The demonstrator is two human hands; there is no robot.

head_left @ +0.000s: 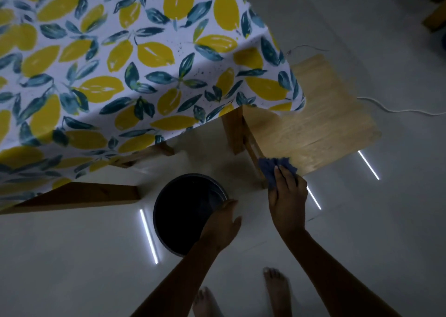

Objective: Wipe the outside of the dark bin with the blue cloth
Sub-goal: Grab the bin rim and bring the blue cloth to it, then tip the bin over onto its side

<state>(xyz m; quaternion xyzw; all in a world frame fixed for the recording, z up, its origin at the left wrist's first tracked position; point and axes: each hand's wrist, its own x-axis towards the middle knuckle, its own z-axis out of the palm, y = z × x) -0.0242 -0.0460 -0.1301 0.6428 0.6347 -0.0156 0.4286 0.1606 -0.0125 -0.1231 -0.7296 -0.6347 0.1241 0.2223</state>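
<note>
Head view, looking straight down at a pale floor [72, 280]. Dark bin [183, 217] sitting there, round, open top, just off the corner of a desk covered with a lemon-print tablecloth [120, 63]. Wooden chair [311, 123] tucked in beside it, a bit to the right and further out.

Left hand [223, 227] down on the near-right part of the bin's rim, fingers curled over the edge, thumb side on the outside; looks like a steadying grip, closed on the rim rather than flat. Right hand [287, 196] bunched around the blue cloth [272, 169], fingers wrapped on it, cloth sticking out past the fingertips. Held up near the front edge of the chair seat, clearly apart from the bin. Can't tell if the cloth is brushing the chair or just passing in front of it.

So, step-wise: bin braced, cloth in hand, no wiping contact with the bin at this point. Pretty much the start of it, by the look.

Next move probably needs the cloth brought down and left onto the outer wall, then swept around it, with the left hand turning or tipping the bin to expose the far side. Outer wall barely visible from up here, so hard to judge how dirty.
</note>
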